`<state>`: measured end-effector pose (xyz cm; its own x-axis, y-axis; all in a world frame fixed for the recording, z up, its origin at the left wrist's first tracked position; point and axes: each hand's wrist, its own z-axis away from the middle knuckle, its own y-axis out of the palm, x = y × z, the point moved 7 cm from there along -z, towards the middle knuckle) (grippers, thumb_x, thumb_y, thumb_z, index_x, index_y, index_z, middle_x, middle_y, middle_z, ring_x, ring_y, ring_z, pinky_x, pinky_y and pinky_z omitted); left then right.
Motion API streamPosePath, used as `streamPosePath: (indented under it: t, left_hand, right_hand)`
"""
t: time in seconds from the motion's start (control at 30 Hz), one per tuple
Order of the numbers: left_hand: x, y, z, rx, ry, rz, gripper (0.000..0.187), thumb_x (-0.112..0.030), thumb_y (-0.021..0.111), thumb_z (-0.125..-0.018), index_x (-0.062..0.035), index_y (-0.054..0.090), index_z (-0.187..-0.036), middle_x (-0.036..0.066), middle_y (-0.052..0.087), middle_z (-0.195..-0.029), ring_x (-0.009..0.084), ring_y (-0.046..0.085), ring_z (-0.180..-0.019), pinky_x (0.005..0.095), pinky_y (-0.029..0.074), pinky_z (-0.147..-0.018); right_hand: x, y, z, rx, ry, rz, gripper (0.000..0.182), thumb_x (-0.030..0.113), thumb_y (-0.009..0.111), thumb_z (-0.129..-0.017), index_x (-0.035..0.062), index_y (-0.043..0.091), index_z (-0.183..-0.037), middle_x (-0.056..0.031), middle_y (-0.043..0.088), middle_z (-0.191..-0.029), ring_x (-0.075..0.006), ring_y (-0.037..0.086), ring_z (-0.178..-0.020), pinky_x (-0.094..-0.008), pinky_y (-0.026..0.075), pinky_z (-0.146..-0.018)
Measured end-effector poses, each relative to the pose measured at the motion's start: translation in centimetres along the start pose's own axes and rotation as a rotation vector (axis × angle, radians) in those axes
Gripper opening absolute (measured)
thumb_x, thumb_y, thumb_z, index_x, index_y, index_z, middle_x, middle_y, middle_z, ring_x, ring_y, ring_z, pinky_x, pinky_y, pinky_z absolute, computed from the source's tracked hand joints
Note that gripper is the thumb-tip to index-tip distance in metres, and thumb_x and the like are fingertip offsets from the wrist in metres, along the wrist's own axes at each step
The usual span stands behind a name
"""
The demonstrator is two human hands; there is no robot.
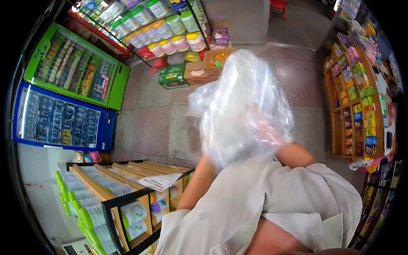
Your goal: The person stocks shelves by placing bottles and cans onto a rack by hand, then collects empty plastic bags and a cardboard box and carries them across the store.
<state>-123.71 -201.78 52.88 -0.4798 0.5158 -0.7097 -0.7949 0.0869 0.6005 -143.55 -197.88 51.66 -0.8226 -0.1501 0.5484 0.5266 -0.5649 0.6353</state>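
Observation:
A large clear plastic bag, crumpled and blurred, is held up in front of my body and covers both hands. My right hand shows faintly through the shiny film, and its fingers look curled on the plastic. The left forearm runs up to the lower left side of the bag, where the film hides that hand and its fingers. What the bag contains, if anything, I cannot make out. Under my arms spreads a pale loose shirt.
Green-lidded cans fill a slanted wooden rack at lower left, with a printed sheet on top. Green and blue drink fridges stand left. Cartons sit on the tiled floor ahead. A snack counter stands right.

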Motion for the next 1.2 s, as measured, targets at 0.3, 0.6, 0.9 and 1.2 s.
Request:
streamPosePath:
  t: [0.3, 0.6, 0.9, 1.2]
  left_hand:
    - [-11.9, -4.2, -11.7, 0.19, 0.111, -0.198, 0.045, -0.025, 0.06, -0.096, -0.0019, 0.05, -0.133, 0.014, 0.057, -0.13, 0.0221, 0.057, -0.114, 0.0369, 0.049, -0.096]
    - [-22.8, -14.9, -19.2, -0.028, 0.288, -0.349, 0.042, -0.023, 0.062, -0.095, -0.0015, 0.053, -0.13, 0.014, 0.059, -0.128, 0.0223, 0.059, -0.112, 0.0365, 0.05, -0.095]
    - [-33.8, -30.5, -23.3, -0.577, 0.435, -0.479, 0.04, -0.02, 0.064, -0.094, -0.0011, 0.056, -0.127, 0.014, 0.06, -0.126, 0.0225, 0.06, -0.11, 0.0361, 0.051, -0.094]
    - [-44.4, -40.0, -22.6, -1.038, 0.543, -0.888, 0.038, -0.018, 0.067, -0.091, 0.0002, 0.058, -0.124, 0.014, 0.063, -0.12, 0.0227, 0.063, -0.101, 0.0351, 0.053, -0.088]
  right_hand:
    - [-3.6, 18.9, -11.4, 0.257, 0.224, 0.392, 0.042, 0.022, 0.056, -0.092, -0.0037, 0.056, -0.125, -0.0175, 0.065, -0.109, -0.0262, 0.068, -0.094, -0.0421, 0.059, -0.083]
    - [-3.6, 30.4, -22.1, 0.369, 0.312, 0.632, 0.042, 0.029, 0.057, -0.098, 0.0015, 0.056, -0.129, -0.0136, 0.067, -0.109, -0.0217, 0.069, -0.093, -0.0365, 0.06, -0.075]
    - [-8.3, 47.4, -30.0, 0.776, 0.655, 0.305, 0.077, 0.024, 0.064, -0.092, 0.0087, 0.021, -0.154, -0.0141, 0.062, -0.121, -0.0284, 0.062, -0.11, -0.0473, 0.049, -0.094]
    - [-21.9, 63.5, -44.1, 1.15, -0.012, 1.229, 0.064, 0.023, 0.082, -0.074, 0.0015, 0.058, -0.129, -0.0123, 0.062, -0.125, -0.0225, 0.058, -0.114, -0.0354, 0.046, -0.098]
